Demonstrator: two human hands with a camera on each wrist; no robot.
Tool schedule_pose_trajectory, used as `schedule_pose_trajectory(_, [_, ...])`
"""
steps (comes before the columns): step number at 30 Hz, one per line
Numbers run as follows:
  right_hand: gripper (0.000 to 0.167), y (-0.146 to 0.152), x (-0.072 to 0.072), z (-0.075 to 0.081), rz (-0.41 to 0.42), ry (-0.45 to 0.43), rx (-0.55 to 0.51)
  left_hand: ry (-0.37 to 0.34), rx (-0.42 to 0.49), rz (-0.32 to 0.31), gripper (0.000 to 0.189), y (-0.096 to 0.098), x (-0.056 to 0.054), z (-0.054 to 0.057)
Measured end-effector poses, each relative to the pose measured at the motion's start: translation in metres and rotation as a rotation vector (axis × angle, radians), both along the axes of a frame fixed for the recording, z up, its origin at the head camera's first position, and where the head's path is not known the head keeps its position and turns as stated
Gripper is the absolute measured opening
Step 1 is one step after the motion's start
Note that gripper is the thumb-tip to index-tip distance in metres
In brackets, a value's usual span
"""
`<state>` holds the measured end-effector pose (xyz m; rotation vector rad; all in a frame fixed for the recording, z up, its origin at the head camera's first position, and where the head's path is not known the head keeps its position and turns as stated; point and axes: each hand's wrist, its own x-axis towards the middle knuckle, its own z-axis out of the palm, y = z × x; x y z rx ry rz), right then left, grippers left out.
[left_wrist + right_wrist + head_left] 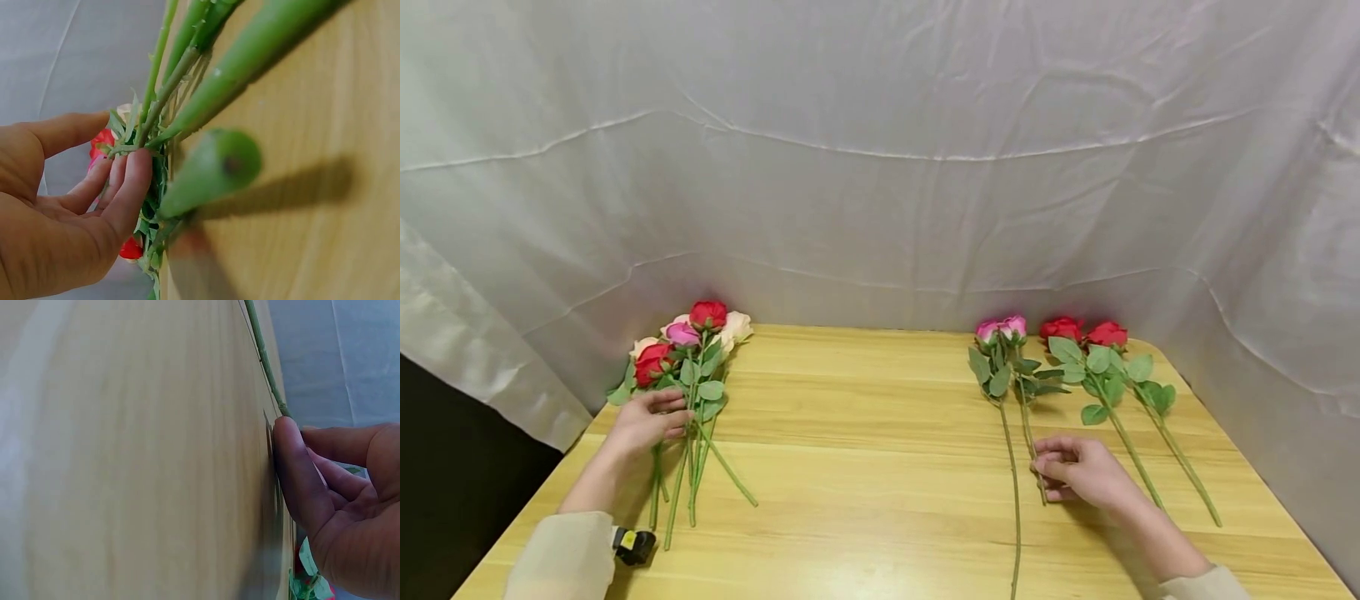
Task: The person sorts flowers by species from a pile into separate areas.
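Observation:
At the left of the table lies a bunch of artificial roses [655, 363], red, pink and cream, their green stems [676, 500] fanned toward me. My left hand [651, 421] is at the upper stems, its fingers [128, 187] loosely extended and fingertips right at them in the left wrist view. On the right, two pink roses [1013, 327] lie side by side with their heads together. The right hand [1082, 471] pinches the lower stem of the right-hand one between thumb and fingers; this stem [265, 362] shows beyond the thumb tip in the right wrist view.
Two red roses [1107, 335] with long stems lie to the right of my right hand. A black and yellow object [634, 546] is by the left sleeve. Behind the wooden table [865, 467] hangs a pale grey cloth [865, 208].

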<state>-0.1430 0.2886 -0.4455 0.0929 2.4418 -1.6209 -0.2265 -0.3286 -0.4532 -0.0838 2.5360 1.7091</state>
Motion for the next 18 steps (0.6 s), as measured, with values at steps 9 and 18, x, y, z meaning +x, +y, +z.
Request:
schedule_pose_trajectory(9, [0.040,-0.0021,0.0001,0.0026,-0.015,-0.025,0.018,-0.037,0.059,0.010,0.062,-0.0013,-0.0009,-0.0044])
schedule_pose_trajectory(18, [0.040,-0.0036,0.0015,0.0030,-0.010,-0.029,0.019,-0.063,0.073,-0.003,0.061,-0.0039,-0.0026,-0.0078])
